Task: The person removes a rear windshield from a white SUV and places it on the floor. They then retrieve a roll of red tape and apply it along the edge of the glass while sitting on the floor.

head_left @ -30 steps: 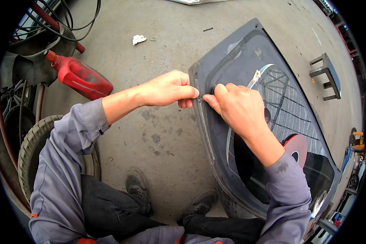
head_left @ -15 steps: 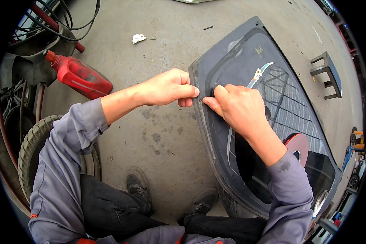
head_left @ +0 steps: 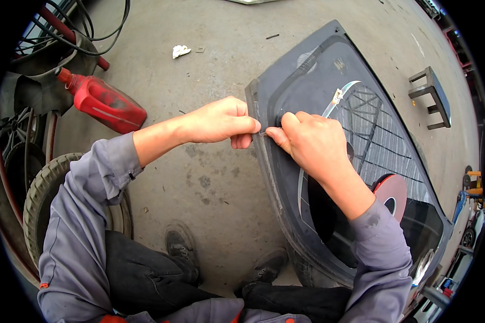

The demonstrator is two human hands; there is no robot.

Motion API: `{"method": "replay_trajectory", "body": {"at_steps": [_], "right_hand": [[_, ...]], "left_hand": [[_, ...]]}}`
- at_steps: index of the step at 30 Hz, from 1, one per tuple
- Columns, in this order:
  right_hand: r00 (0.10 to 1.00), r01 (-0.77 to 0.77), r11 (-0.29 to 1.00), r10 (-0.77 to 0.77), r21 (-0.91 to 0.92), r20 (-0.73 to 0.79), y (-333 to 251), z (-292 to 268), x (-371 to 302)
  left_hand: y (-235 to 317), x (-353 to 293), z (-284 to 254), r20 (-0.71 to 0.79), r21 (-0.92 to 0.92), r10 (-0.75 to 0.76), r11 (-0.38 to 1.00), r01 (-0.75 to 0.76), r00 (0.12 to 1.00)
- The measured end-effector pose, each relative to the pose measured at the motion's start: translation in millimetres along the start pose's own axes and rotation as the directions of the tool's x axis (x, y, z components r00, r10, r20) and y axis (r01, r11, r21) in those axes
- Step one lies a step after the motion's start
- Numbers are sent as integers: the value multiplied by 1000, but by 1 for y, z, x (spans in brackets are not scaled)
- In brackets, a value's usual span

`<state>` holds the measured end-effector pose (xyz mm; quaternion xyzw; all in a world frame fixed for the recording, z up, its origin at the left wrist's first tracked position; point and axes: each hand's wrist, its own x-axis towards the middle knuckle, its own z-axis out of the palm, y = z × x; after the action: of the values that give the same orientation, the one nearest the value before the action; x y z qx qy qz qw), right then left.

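A dark glass panel (head_left: 380, 129) with a black border and a worn edge strip lies tilted at my right. Over its left edge, my left hand (head_left: 223, 123) is closed in a pinch, the thumb pointing right. My right hand (head_left: 313, 144) is closed too, its thumb tip almost meeting the left thumb. A thin, pale sliver shows between the thumb tips; what each hand grips is too small to tell. On the glass, a roll of red-and-black tape (head_left: 397, 189) sits right of my right wrist. A pale curved strip (head_left: 331, 105) with a small tan piece crosses the panel above my right hand.
To the left, a red jug (head_left: 110, 107) lies on its side, with a tyre (head_left: 37, 202) nearer me. Black hoses (head_left: 105, 46) hang at the upper left. White crumpled paper (head_left: 181, 51) lies on the floor. A small low stool (head_left: 434, 97) stands beyond the panel.
Both hands keep their pinch at the panel's edge, with only a very slight shift. The whole view has drifted slightly left.
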<state>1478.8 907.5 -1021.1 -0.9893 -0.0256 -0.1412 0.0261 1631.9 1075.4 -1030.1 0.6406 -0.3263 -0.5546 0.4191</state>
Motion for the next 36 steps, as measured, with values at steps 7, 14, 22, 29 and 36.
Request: {"method": "replay_trajectory", "body": {"at_steps": [7,14,22,29,36], "right_hand": [[1000,-11,1000,12,-9,1,0,-1,-1],[1000,-1,1000,1,-9,13,0,-2,-3],[999,39,999,-39,3,23,0,-2,-6],[998,54,999,-54,3,31,1,-5,-8],[996,70,998,-70,3,59,2,-6,-11]], "left_hand": [[0,-1,0,5,34,23,999,-23,1000],[3,0,-1,25,92,37,995,-39,999],[8,0,-2,45,148,28,988,-34,999],[4,2,-3,62,120,44,991,-51,997],[3,2,-2,56,119,50,991,-57,997]]}}
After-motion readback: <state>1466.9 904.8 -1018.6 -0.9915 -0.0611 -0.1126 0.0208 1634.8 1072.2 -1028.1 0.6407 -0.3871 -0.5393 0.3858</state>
